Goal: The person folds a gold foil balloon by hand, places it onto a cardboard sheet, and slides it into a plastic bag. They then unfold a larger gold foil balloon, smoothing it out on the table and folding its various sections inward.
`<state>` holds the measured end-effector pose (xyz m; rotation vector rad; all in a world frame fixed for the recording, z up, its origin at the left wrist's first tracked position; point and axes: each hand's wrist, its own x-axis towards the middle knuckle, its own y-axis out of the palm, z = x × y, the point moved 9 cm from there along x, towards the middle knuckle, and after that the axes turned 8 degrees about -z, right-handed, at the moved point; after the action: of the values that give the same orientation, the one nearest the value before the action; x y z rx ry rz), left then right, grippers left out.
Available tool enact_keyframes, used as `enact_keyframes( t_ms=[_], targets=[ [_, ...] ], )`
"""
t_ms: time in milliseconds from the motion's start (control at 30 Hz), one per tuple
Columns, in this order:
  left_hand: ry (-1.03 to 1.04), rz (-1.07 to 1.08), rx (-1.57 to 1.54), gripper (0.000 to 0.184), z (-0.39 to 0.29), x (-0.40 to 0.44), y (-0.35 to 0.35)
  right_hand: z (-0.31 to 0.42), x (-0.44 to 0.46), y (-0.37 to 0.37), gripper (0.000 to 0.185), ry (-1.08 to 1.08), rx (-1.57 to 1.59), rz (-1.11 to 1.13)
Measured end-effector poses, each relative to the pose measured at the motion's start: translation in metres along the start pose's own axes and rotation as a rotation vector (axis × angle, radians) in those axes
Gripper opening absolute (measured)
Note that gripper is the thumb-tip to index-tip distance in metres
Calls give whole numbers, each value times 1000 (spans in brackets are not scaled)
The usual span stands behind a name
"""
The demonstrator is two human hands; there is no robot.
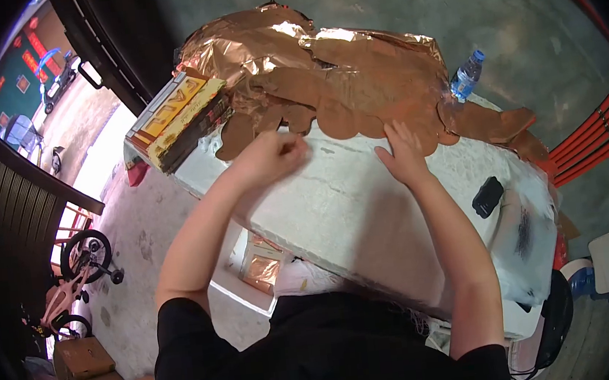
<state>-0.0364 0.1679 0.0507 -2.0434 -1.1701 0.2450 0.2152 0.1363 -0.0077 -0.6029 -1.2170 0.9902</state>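
A copper-coloured sheet with a scalloped front edge (375,88) lies crumpled over the far half of a white work surface (319,192). My left hand (272,156) hovers at the sheet's near edge, left of the middle. Its fingers are curled in, and whatever they may pinch is hidden. My right hand (407,157) rests with fingers stretched out, the tips touching the scalloped edge. Shiny copper foil (232,47) is bunched behind the sheet.
Stacked books or boxes (176,118) stand at the surface's left end. A water bottle (468,75) stands at the back right, and a black object (488,196) lies near the right end. Below the front edge is a white box (245,294). A small bicycle (72,285) is on the floor left.
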Motion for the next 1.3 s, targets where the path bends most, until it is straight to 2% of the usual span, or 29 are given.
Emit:
enact_keyframes(
  t_ms=[33,67,133,167,233,267,333,467,533,667,733,767,833,867,900,933,1000,1067,1133,1167,1233,1267,1300],
  targets=[
    [166,-158,215,22,-7,18,-10,-12,3,14,61,98,-20,121],
    [169,-161,218,22,1,34,-13,-13,5,13,61,96,-20,116],
    [-63,-172,778,23,35,58,-23,-21,2,13,66,140,-117,194],
    [-58,-171,779,23,41,62,-25,-22,1,12,66,145,-117,191],
    [-211,39,746,26,74,60,-23,-24,0,11,67,158,-117,195],
    [-209,41,748,26,84,59,-24,-26,2,10,67,160,-115,193],
    [-99,-55,634,23,83,56,-27,-28,6,9,68,159,-201,222],
    [-97,-47,770,21,89,48,-23,-45,10,12,69,235,-182,190],
    [62,-185,688,20,83,46,-23,-51,9,11,71,271,-237,199],
    [-38,-219,746,21,101,49,-33,-53,9,11,72,287,-244,197],
    [-151,-290,555,21,83,47,-52,-53,8,11,72,288,-237,187],
    [-149,-291,557,21,79,51,-60,-54,9,11,72,288,-236,185],
    [-61,-615,352,19,59,58,-105,-54,8,11,71,278,-235,167],
    [30,-698,300,19,44,60,-120,-54,8,11,71,277,-236,167],
    [2,-743,261,21,27,59,-133,-53,9,10,71,276,-233,165],
    [65,-785,222,21,16,62,-146,-52,9,9,71,276,-229,161],
    [89,-795,115,15,-25,57,-166,-50,9,7,70,276,-214,148],
    [147,-794,20,14,-68,47,-175,-50,9,6,69,280,-201,132],
    [205,-787,-81,13,-105,31,-171,-51,8,2,60,272,-116,39],
    [256,-660,-35,12,-126,24,-155,-53,5,0,60,279,-121,36],
    [296,-431,32,8,-168,1,-120,-35,5,-22,51,75,-87,-175],
    [284,-330,56,6,-183,-14,-100,-32,2,-29,51,81,-93,-180],
    [300,-233,122,5,-188,-29,-74,-18,-3,-36,49,35,77,-156]
  ],
)
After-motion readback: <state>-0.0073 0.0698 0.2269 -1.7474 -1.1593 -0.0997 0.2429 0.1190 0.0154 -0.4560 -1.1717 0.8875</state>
